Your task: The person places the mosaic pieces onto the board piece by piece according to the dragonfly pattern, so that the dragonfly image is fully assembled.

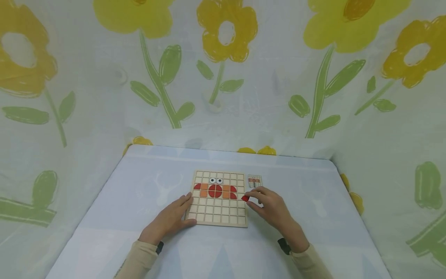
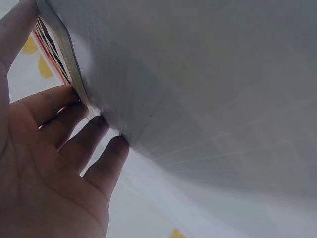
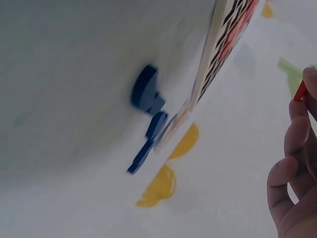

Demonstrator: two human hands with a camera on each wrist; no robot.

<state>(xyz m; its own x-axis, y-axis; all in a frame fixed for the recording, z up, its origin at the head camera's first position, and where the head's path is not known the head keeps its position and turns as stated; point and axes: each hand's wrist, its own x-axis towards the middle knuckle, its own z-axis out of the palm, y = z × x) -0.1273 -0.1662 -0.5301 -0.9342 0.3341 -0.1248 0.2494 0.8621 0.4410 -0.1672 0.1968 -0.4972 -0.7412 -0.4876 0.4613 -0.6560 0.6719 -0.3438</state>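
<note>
A square wooden grid board (image 1: 217, 213) lies on the table, with red, orange and eye-marked tiles (image 1: 215, 190) set in its upper rows. My left hand (image 1: 170, 219) rests at the board's left edge: fingertips touch the side and the thumb lies by the near left corner. The left wrist view shows that hand (image 2: 54, 153) with loosely extended fingers against the rim. Between thumb and fingertips, my right hand (image 1: 273, 207) pinches a red tile (image 1: 245, 198) just over the board's right edge. In the right wrist view, the red tile (image 3: 300, 91) shows edge-on.
A small picture card (image 1: 255, 181) with a printed grid design lies beside the board's upper right corner. Several dark blue pieces (image 3: 145, 91) sit on the table near it, hidden in the head view. Flower-printed cloth walls (image 1: 244, 108) stand behind and beside the table.
</note>
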